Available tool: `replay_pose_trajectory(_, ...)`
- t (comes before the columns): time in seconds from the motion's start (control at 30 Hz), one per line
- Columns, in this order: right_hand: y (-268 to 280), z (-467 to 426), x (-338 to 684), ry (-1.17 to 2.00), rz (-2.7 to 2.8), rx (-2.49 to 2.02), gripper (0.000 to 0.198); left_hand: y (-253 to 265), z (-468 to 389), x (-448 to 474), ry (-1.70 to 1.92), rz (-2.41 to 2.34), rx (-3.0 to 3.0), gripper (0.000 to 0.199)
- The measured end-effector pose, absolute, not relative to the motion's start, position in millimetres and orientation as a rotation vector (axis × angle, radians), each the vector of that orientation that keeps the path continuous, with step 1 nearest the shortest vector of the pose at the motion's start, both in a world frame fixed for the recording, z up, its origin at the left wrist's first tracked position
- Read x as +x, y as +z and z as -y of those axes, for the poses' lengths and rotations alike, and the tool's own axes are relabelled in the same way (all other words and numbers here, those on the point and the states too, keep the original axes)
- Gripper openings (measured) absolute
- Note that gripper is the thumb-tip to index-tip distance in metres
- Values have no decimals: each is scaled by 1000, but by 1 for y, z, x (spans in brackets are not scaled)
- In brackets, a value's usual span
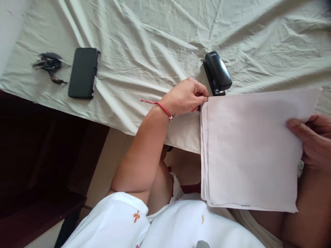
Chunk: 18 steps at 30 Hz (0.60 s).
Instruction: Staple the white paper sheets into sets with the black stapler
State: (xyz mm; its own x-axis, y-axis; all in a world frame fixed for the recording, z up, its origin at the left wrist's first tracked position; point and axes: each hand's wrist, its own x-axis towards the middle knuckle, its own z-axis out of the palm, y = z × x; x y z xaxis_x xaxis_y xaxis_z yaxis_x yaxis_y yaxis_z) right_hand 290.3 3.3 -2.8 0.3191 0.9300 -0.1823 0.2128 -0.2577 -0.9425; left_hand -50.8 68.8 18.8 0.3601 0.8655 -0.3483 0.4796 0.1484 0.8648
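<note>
A stack of white paper sheets (253,151) is held up over the table's front edge, its left edges slightly uneven. My left hand (184,96), with a red braided bracelet on its wrist, pinches the top left corner of the stack. My right hand (314,139) grips the right side, thumb on the front and fingers mostly hidden behind the paper. Just beyond the top left corner lies a black stapler (217,72), its front end pointing at the paper. Neither hand touches the stapler.
A pale wrinkled cloth (144,51) covers the table. On the left lie a black phone or case (84,73) and a bunch of dark keys or small items (50,65), too blurred to name surely. Dark wooden furniture (38,155) stands below the table edge at left.
</note>
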Motion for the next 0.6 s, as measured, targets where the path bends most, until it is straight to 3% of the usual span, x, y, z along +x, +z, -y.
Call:
replay_pose_trajectory(0.37, -4, -4, 286, 982, 1009, -1715, 30, 13, -67, -58, 474, -1254, 1468, 14)
replay_pose_trajectory(0.6, 1, -6, 284, 1044, 972, -1742, 37, 14, -66, -58, 562, -1276, 1448, 12)
